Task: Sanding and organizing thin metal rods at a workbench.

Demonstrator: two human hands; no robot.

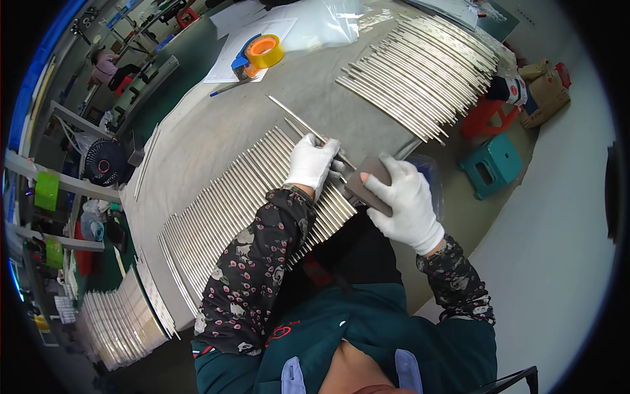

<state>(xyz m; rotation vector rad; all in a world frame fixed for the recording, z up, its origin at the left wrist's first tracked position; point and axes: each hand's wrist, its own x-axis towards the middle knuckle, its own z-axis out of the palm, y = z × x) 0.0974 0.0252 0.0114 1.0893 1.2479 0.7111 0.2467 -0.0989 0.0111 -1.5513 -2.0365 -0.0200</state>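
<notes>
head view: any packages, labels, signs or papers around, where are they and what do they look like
Clear plastic bag: far end of the table, crumpled, see-through.
White paper sheets: far table edge, flat, under an orange tape roll.
Green tags: on the left shelving, small bright rectangles.
No screens show.

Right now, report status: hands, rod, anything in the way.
Left hand grips rod. Right hand holds grey pad against it. Rod rows lie under both hands; nothing blocking.
</notes>
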